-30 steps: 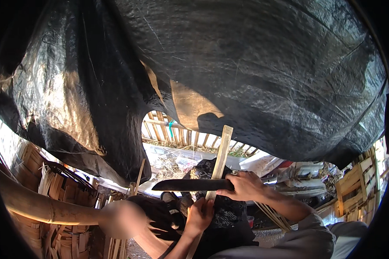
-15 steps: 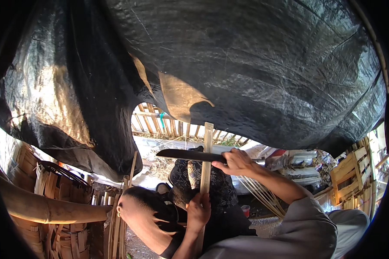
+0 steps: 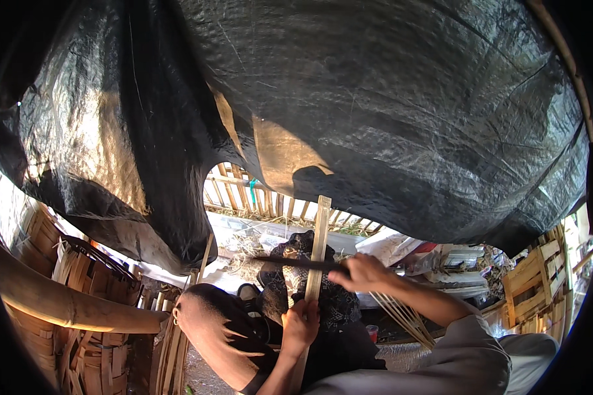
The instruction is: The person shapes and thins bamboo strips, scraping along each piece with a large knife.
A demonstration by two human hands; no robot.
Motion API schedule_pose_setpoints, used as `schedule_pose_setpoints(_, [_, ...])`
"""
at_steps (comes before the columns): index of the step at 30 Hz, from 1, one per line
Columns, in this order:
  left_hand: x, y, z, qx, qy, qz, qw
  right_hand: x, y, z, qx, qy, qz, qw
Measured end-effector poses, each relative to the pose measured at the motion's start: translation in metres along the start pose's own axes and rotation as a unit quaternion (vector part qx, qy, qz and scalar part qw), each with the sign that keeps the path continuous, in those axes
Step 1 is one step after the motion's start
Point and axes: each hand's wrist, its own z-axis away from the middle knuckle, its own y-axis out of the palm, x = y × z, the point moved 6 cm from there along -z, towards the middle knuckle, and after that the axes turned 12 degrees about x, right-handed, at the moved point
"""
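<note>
My left hand is wrapped round the lower part of a long flat bamboo strip, which stands nearly upright in the middle of the view. In my right hand is the handle of a machete. Its dark blade points left and lies across the strip, above my left hand; motion blurs it a little. Behind the strip is a dark patterned cloth over my lap or a bundle there; which one I cannot tell.
A big black tarp hangs overhead and ahead. On the left are a thick bamboo pole and woven bamboo baskets. Thin split strips fan out under my right forearm. A slatted wooden crate stands at the right.
My right hand and the machete have moved down along the strip, nearer my left hand. My left hand keeps its hold. The whole view has shifted slightly.
</note>
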Motion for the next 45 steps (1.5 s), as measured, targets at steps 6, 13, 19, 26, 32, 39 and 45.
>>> schedule_pose_setpoints(6, [-0.021,-0.005,0.004,-0.009,0.007,-0.021,1.000,0.012,-0.021,-0.007,-0.025,-0.029,0.041,0.998])
schedule_pose_setpoints(13, [-0.019,-0.001,-0.003,-0.018,0.005,-0.039,0.999,-0.041,-0.050,-0.039,-0.090,0.036,-0.045,0.994])
schedule_pose_setpoints(19, [-0.023,0.000,0.001,-0.024,-0.004,-0.050,0.998,0.005,-0.032,-0.022,-0.082,-0.078,0.124,0.986])
schedule_pose_setpoints(26, [-0.028,-0.001,-0.005,-0.028,0.007,-0.060,0.998,-0.082,-0.064,-0.068,-0.028,0.177,-0.026,0.983])
schedule_pose_setpoints(32, [-0.015,0.008,-0.009,0.006,-0.009,-0.081,0.997,-0.118,0.049,-0.085,0.055,0.166,-0.184,0.967])
schedule_pose_setpoints(39, [-0.043,-0.013,0.004,0.009,-0.022,-0.102,0.994,-0.141,0.149,-0.042,0.149,0.178,-0.679,0.697])
schedule_pose_setpoints(45, [-0.047,-0.030,0.054,0.017,-0.003,-0.085,0.996,-0.144,0.135,0.019,0.011,0.262,-0.699,0.665])
